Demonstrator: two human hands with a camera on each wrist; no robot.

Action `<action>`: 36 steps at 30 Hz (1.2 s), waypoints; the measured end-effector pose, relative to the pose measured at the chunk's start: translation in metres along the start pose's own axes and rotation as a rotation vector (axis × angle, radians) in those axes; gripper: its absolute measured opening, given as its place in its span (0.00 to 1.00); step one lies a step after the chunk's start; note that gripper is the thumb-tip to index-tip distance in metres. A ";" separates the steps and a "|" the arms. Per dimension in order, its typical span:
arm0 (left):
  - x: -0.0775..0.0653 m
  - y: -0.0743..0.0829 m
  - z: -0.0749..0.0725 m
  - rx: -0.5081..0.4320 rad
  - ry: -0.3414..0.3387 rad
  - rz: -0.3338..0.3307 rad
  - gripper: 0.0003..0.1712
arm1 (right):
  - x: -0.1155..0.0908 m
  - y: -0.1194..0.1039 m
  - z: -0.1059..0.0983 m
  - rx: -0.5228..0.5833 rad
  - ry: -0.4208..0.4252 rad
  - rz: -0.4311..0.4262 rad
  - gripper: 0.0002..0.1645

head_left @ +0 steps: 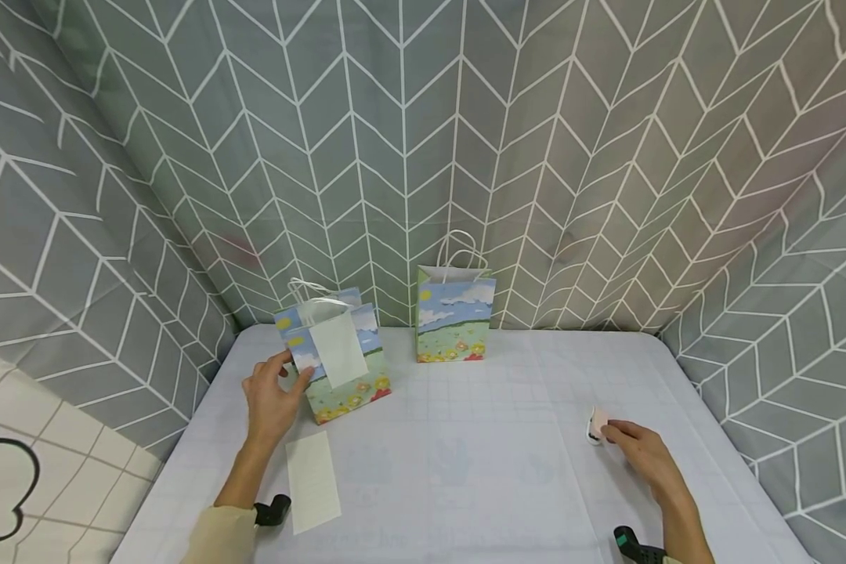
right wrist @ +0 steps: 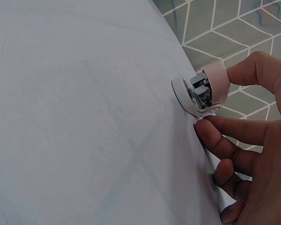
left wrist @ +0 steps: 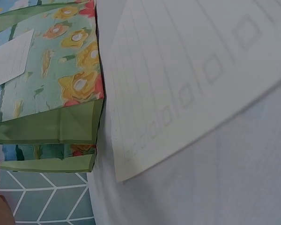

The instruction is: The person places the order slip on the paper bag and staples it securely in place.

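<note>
At the left of the table my left hand (head_left: pixel 273 392) pinches the side edge of a small paper gift bag (head_left: pixel 361 374), thumb on its front. The bag is tilted, printed with sky and flowers, and has a white paper card (head_left: pixel 339 350) on its front. Another like bag (head_left: pixel 287 319) is partly hidden behind it. My right hand (head_left: pixel 645 454), at the right, holds a small pink-and-white hole punch (right wrist: pixel 216 84) between thumb and fingers, its metal mechanism showing. The punch is close over the white tablecloth (right wrist: pixel 84 117).
A third gift bag (head_left: pixel 456 319) stands upright at the back middle, handles up. In front of the left bags lies a lined paper sheet (head_left: pixel 313 482) with a row of small checkboxes. A patterned curtain (head_left: pixel 423 157) hangs behind the table.
</note>
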State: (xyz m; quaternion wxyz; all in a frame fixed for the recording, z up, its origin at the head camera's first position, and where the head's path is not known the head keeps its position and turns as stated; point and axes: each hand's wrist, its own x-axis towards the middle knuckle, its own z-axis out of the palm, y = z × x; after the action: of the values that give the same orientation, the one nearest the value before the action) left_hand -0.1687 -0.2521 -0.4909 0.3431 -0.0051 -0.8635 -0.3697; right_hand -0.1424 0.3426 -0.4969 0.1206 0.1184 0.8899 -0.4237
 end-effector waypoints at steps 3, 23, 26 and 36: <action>0.002 -0.002 -0.001 0.003 0.013 -0.014 0.25 | 0.001 0.000 0.000 0.002 0.001 -0.001 0.46; 0.003 -0.006 -0.001 -0.005 0.015 -0.070 0.31 | 0.000 0.000 0.002 0.020 0.017 0.010 0.46; 0.001 -0.007 -0.002 -0.001 0.004 -0.089 0.32 | 0.000 0.000 0.002 0.019 0.011 0.006 0.46; -0.008 -0.013 -0.011 -0.018 -0.020 -0.119 0.35 | 0.005 -0.003 0.002 -0.029 0.119 -0.009 0.46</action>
State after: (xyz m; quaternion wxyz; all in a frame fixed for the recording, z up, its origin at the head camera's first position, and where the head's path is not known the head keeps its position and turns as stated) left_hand -0.1596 -0.2664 -0.4990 0.3119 0.0398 -0.8622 -0.3971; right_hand -0.1476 0.3394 -0.4977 0.0673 0.1375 0.9020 -0.4037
